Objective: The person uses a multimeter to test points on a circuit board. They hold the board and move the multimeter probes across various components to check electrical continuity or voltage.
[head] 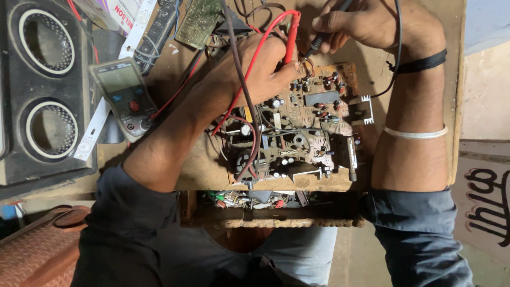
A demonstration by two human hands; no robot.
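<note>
Two probes meet over the upper edge of a brown circuit board [297, 133] that lies in the middle of the wooden counter [202, 170]. The left hand [255, 69] rests on the board's upper left part, its fingers pinching the red probe [291, 40] near the tip, which points down at the board at about twelve o'clock from the board's centre. The right hand [361, 24], at one o'clock from the board, has its fingers closed around the black probe [319, 42], whose tip slants down toward the same spot, just beside the red one. A red lead [249, 64] loops over the left hand, and a black lead [396, 48] runs down past the right wrist, which wears a black band [422, 64] and a white bangle [417, 133]. At nine o'clock from the board a grey multimeter [123, 95] lies on the counter, with leads plugged in at its lower end. Farther out at nine o'clock stands a dark speaker box [42, 90] with two round cones. A small green circuit board [199, 21] lies at eleven o'clock, near the counter's far edge.
</note>
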